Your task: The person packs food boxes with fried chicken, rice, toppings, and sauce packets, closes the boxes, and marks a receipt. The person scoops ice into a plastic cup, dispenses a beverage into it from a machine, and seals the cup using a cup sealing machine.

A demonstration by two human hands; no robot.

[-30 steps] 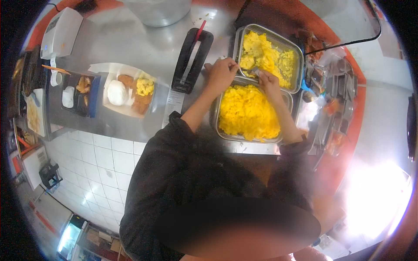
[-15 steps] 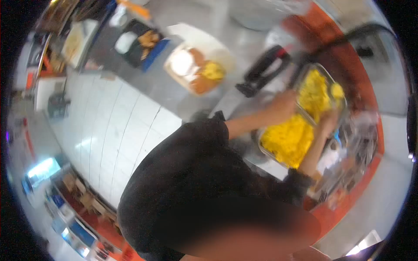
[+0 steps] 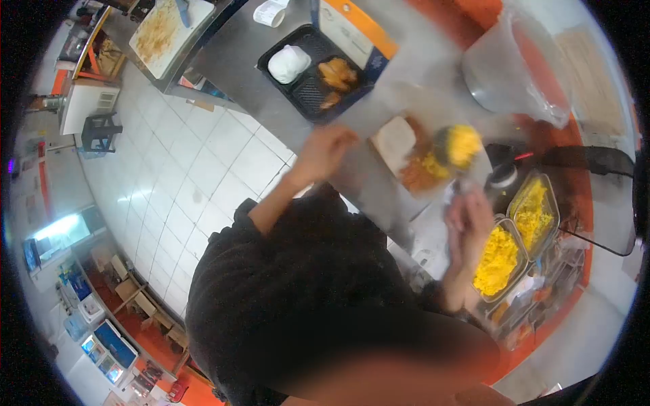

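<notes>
A scoop (image 3: 441,146) heaped with yellow food is held by its handle in the right hand (image 3: 469,220), whose fingers are closed round it, above the open box (image 3: 482,164) midway along the worktop (image 3: 229,62). The left hand (image 3: 321,154) is poised over the worktop's near edge; its fingers are blurred, and whether anything is gripped cannot be told. Close to that edge, leftward, a black compartment tray (image 3: 305,97) is set, loaded with a white mound and browned pieces. By the far edge a large pot (image 3: 497,74) is placed. Rightward, two metal trays (image 3: 522,264) of yellow food are set side by side (the nearer one is partly masked by the right forearm). Between them and the box, passage is crowded by a black holder (image 3: 502,154) and a red stick (image 3: 525,155).
</notes>
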